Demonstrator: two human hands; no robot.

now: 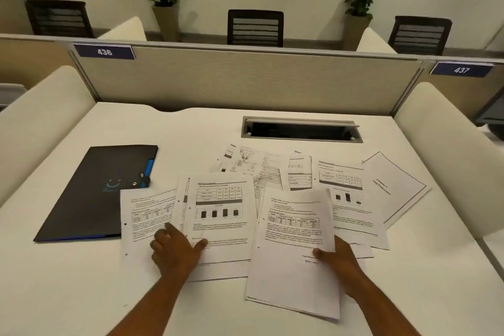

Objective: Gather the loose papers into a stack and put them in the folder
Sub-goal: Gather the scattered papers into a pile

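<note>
One closed folder [95, 194], roughly nine loose papers [218, 215] (overlaps blur the count), two hands [176, 249].

- Loose white printed paper sheets [272, 199], bearing text, tables and bar charts, lie fanned and overlapping across the centre and right of the frame, some skewed.
- One white text sheet [293, 248] at lower centre-right is lifted and tilted above the others.
- A dark flat plastic folder [92, 194] with a blue spine clip lies closed at centre left, angled, its lower right corner under a sheet.
</note>
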